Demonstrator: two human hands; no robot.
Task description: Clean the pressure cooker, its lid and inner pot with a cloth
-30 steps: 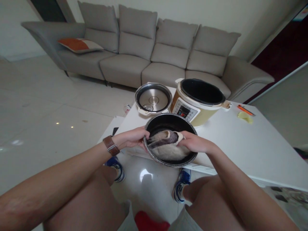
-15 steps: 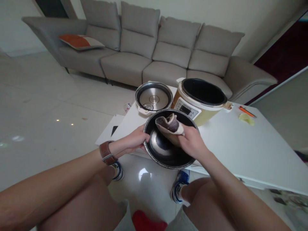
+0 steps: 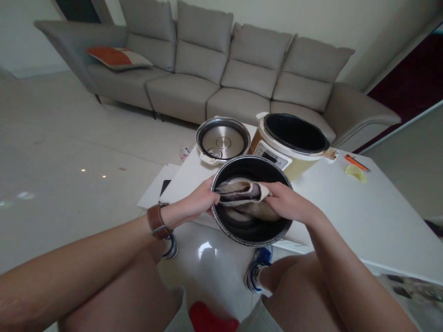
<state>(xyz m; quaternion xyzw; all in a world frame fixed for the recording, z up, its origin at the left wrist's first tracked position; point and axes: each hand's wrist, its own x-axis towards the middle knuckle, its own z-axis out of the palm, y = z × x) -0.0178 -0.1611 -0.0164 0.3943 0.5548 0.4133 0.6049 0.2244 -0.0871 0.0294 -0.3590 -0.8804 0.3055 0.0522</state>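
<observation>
A dark, round cooker inner pot is tilted so that its mouth faces me. My left hand is closed on its left rim, thumb over the edge. Inside the pot, a folded grey-and-beige cloth stretches across the opening toward my left thumb. My right hand is closed around the cloth's right end, its fingertips partly hidden by cloth. Behind the pot stands the yellow-and-white electric cooker, lidless, with a dark cavity. To its left, a round lid lies with its metal inner side up.
The white table bears the cooker and lid. At its right lie an orange pen-like object and a yellow-green piece. Beyond is a grey sofa with an orange-and-white cushion. A red object shows between my legs.
My right hand has moved slightly right and down. The cloth, earlier bunched upright, now spreads leftward across the pot to the left rim. The pot has shifted slightly right.
</observation>
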